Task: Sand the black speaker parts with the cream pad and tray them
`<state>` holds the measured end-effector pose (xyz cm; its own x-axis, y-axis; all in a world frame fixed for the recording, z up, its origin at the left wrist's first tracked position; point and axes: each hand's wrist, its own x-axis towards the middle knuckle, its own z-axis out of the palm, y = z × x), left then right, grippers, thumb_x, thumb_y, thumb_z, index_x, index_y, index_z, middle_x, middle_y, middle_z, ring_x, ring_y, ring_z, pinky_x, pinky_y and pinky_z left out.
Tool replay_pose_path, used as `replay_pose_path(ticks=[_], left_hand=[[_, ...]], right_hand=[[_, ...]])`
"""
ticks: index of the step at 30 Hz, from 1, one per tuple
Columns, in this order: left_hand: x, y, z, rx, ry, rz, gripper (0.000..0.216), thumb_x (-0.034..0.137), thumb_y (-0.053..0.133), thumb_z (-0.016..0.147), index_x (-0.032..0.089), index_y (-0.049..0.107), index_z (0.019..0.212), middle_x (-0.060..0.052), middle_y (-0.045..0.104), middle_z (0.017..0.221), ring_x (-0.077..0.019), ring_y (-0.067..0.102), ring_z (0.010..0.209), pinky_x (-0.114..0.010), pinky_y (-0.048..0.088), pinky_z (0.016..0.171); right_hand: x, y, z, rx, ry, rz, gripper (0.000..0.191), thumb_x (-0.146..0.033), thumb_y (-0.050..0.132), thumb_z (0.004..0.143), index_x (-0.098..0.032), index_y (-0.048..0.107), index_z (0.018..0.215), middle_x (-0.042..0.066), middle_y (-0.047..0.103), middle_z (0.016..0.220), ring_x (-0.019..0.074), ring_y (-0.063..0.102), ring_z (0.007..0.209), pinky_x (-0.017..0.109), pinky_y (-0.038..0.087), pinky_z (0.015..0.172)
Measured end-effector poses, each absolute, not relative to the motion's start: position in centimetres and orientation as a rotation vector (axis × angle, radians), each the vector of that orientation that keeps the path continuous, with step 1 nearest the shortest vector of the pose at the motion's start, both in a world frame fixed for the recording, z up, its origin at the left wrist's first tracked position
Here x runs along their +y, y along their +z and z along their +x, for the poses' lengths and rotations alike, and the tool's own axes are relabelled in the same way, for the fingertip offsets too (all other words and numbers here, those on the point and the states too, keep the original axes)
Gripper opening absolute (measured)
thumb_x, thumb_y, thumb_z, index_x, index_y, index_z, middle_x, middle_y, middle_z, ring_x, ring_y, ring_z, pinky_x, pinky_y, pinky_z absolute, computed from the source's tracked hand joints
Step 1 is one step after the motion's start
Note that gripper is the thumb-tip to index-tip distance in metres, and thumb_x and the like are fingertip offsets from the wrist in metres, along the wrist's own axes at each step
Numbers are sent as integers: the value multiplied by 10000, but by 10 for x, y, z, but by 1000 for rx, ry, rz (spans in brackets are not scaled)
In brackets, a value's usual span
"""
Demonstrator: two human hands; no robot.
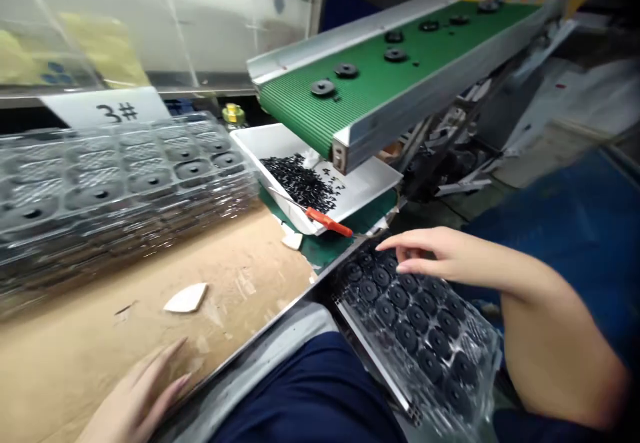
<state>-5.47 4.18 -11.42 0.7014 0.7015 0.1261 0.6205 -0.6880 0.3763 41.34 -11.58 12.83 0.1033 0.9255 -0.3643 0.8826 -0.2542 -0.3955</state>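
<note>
My left hand [137, 393] is over the front edge of the brown work surface [240, 256], its fingers stretched out and holding nothing. Above the far end of a clear plastic tray [480, 336] is my right hand [427, 250]. Its index finger and thumb are apart, the other fingers curl, and no part shows between them. Round black discs [419, 318] with centre holes sit in rows in that tray, beside my leg. Whether the right fingertips touch a disc, I cannot tell.
A green conveyor belt [370, 90] carries several black round parts. Under its end, a white bin [365, 180] holds small black pieces, with an orange-handled screwdriver [327, 221] across its rim. Stacked clear trays [150, 180] stand left. A white pointed piece [186, 298] lies nearby.
</note>
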Motion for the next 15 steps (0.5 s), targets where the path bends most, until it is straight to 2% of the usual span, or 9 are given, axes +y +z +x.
replay_pose_path(ticks=[2,4,6,8,9,12,15], left_hand=[[40,-128,-79,1224,483,2543,457,529,406,829,283,441,1213,-66,623,1150,-294,596,1040,-470,488,897],[36,-140,-97,1390,577,2453,449,521,384,840,327,384,1245,-45,571,1205,-319,536,1119,-528,436,947],[32,-146,-105,1503,709,2341,455,506,373,847,356,345,1276,-27,518,1256,-340,481,1174,-559,394,979],[27,-144,-103,1594,856,2210,442,469,377,856,362,345,1284,-20,490,1277,-345,474,1176,-572,383,983],[25,-141,-99,1648,911,2152,427,439,384,861,346,362,1277,-32,493,1273,-341,487,1160,-570,385,979],[18,-127,-87,1808,945,2090,381,328,405,869,203,445,1227,-130,544,1215,-326,529,1102,-529,395,968],[13,-118,-82,1774,956,2164,312,267,400,871,158,506,1144,-158,591,1147,-303,545,1088,-500,405,957]], right_hand=[[-78,162,385,-2213,768,-1984,350,-426,536,855,-285,583,1172,-16,659,919,148,617,781,226,464,664],[-36,191,369,-2431,523,-1854,350,-415,512,857,-263,598,1160,-23,656,991,131,613,848,212,437,715],[14,215,366,-2501,158,-1996,445,-460,452,823,-213,592,1165,-39,658,981,116,600,877,227,385,739],[70,233,373,-2454,-249,-2267,612,-519,331,764,-123,582,1157,-42,661,891,121,589,874,259,340,686],[97,240,379,-2407,-371,-2337,665,-524,288,752,-66,593,1127,-16,658,885,150,583,906,270,331,660],[166,247,399,-2247,-608,-2421,608,-541,465,708,-27,679,952,66,684,879,207,597,956,191,375,620],[205,233,419,-2051,-785,-2384,665,-586,485,687,19,659,901,238,580,1120,297,553,1035,262,395,653]])
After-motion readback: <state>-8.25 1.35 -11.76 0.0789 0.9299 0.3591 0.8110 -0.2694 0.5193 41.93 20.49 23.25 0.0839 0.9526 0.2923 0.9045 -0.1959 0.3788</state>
